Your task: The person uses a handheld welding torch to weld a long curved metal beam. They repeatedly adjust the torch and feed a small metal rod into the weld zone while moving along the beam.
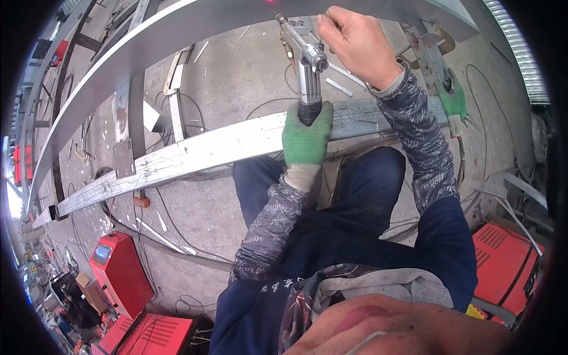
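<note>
- Left hand (307, 139): your gloved fingers wrap the dark handle of the gun-shaped tool (310, 80). The grip is closed around it, below the ribbed metal body.
- Right hand (359, 50): your bare fingers are folded in and the grip is narrow. It sits just beside the tool's upper body, to the right. You cannot tell from this view whether the fingertips touch the tool or pinch anything.
- Tool position: it stands in front of your knees, between the pale beam (225, 142) and the grey beam (177, 29). Its nozzle points up toward the grey beam, near a red light spot (270, 2) on that beam's face.
- Count, hands: two; one gloved, one bare.
- Count, tools held: one.
- Count, green gloves: two. One is on your left hand; the loose glove (453, 97) is at the right end of the pale beam.
- Count, long beams before you: two. The grey one curves across the top of the view; the pale one crosses in front of your knees.
- Count, upright red machine with a screen (121, 269): one, at your left.
- Count, slotted red cabinets (506, 266): two; one at lower left, one at your right.
</note>
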A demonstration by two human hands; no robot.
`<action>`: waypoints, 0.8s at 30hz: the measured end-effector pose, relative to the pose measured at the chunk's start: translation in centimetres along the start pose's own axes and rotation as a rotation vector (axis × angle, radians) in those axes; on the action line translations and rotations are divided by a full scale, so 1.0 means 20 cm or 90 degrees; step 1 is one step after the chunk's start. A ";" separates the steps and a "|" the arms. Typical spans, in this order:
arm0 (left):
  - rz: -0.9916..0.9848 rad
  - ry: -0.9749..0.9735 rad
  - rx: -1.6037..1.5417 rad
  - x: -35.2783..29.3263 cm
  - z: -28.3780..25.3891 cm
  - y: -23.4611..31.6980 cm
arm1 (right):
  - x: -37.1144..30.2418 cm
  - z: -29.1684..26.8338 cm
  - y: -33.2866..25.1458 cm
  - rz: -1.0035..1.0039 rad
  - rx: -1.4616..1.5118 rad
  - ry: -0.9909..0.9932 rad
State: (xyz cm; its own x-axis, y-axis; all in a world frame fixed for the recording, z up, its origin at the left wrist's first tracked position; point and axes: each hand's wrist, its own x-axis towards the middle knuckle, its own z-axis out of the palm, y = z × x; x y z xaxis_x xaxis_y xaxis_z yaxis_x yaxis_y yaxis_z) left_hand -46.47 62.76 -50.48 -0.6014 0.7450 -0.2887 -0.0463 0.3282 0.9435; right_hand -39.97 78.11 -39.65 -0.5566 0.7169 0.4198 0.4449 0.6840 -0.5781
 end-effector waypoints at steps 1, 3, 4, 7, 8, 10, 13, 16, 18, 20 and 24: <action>0.007 0.002 -0.002 0.00 0.00 0.00 | 0.00 0.00 0.00 0.000 0.007 -0.002; 0.021 0.007 -0.007 0.00 0.00 -0.01 | 0.00 0.00 0.00 -0.001 0.020 -0.006; 0.021 0.006 -0.008 0.00 0.00 -0.01 | 0.00 -0.01 0.00 -0.023 -0.004 -0.001; 0.016 -0.005 -0.009 0.00 -0.01 0.00 | 0.01 -0.02 0.00 -0.050 -0.016 0.003; 0.011 -0.013 -0.010 -0.01 -0.01 0.01 | 0.00 -0.01 0.00 -0.034 0.018 -0.003; 0.006 -0.022 -0.012 -0.01 -0.02 0.01 | 0.00 -0.01 0.01 0.006 0.045 -0.042; 0.002 -0.020 -0.009 -0.01 -0.02 0.02 | 0.01 -0.04 0.02 0.023 0.038 -0.078; 0.000 -0.016 -0.004 -0.01 -0.02 0.03 | 0.01 -0.04 -0.02 -0.040 0.032 -0.018; -0.004 -0.018 -0.002 -0.01 -0.02 0.03 | 0.01 -0.04 -0.01 -0.058 0.011 -0.013; 0.001 -0.022 -0.008 0.00 -0.02 0.01 | 0.01 -0.05 -0.01 -0.072 0.007 -0.011; -0.001 -0.027 -0.008 -0.01 -0.02 0.02 | 0.02 -0.05 -0.02 -0.076 0.015 -0.017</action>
State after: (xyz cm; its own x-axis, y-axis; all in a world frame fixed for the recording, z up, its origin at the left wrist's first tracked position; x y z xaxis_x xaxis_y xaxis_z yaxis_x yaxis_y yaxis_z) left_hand -46.74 62.56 -50.06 -0.5675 0.7683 -0.2961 -0.0572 0.3220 0.9450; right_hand -39.55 78.28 -38.60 -0.6234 0.6263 0.4681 0.3578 0.7608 -0.5414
